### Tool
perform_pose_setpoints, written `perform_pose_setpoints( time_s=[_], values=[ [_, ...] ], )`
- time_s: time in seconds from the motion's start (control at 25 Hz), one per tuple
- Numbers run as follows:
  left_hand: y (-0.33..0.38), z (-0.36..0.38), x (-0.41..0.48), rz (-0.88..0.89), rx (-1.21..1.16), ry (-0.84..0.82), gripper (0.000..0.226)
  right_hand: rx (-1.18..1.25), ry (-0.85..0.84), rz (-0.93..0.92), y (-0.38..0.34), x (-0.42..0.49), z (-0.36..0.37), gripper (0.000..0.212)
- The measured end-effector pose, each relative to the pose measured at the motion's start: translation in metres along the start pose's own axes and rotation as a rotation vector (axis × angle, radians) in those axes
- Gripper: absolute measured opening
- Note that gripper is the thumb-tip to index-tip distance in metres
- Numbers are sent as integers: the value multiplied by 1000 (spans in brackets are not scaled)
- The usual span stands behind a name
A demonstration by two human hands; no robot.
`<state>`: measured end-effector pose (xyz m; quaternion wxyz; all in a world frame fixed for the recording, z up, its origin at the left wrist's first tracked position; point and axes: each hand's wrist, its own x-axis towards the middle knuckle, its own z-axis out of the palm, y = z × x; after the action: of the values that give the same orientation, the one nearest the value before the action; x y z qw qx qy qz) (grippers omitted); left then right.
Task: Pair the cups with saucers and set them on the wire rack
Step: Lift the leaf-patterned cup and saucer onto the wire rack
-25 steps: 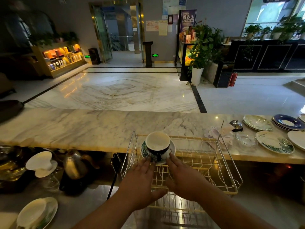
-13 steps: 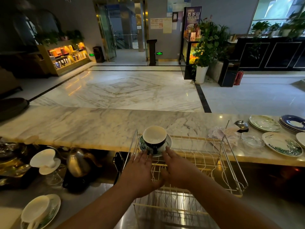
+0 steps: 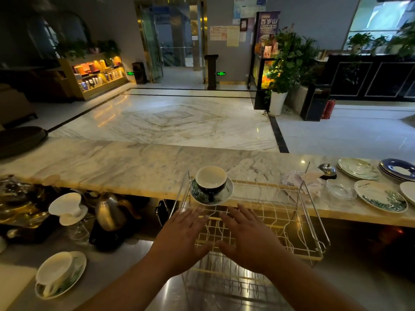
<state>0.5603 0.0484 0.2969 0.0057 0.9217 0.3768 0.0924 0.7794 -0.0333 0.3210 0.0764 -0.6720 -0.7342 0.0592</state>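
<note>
A dark cup (image 3: 210, 184) with a white inside sits on a leaf-patterned saucer (image 3: 224, 195) at the far left corner of the wire rack (image 3: 298, 223). My left hand (image 3: 183, 236) and my right hand (image 3: 247, 234) hover flat over the rack just short of the saucer, fingers spread, holding nothing. A white cup (image 3: 55, 269) rests on another leafy saucer (image 3: 76, 277) on the steel counter at the lower left.
Loose saucers and plates (image 3: 379, 197) lie on the marble counter (image 3: 112, 162) at the right, with a glass dish (image 3: 340, 189) and a desk bell (image 3: 327, 169). A metal kettle (image 3: 110, 212) and a white dripper (image 3: 67, 206) stand left of the rack.
Both hands have let go of the saucer and drawn back toward me. The cup and saucer stay on the rack's far left corner.
</note>
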Motion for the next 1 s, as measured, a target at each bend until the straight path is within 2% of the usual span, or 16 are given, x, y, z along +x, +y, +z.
perform_pose_setpoints(
  time_s=[0.16, 0.32, 0.44, 0.56, 0.64, 0.76, 0.88, 1.0],
  values=[
    [-16, -10, -48, -33, -44, 115, 65, 28, 31, -132, -44, -19, -4, 79],
    [-56, -16, -105, -189, 5, 124, 63, 65, 33, -277, -104, -6, 5, 73],
    [-93, -12, -147, -364, -15, 59, 68, 90, 1, -327, -149, 13, 27, 71],
    [-144, -6, -188, -519, 2, -27, 74, 122, -105, -352, -198, 41, 55, 67],
    [-183, 3, -223, -644, -54, -78, 69, 101, -186, -368, -234, 63, 82, 58],
    [-222, 15, -261, -737, -68, -160, 58, 70, -300, -320, -266, 84, 117, 47],
    [-284, 30, -300, -796, -65, -238, 54, 37, -390, -281, -312, 117, 163, 47],
    [-340, 51, -332, -863, -77, -281, 57, -7, -411, -266, -346, 148, 206, 49]
  ],
)
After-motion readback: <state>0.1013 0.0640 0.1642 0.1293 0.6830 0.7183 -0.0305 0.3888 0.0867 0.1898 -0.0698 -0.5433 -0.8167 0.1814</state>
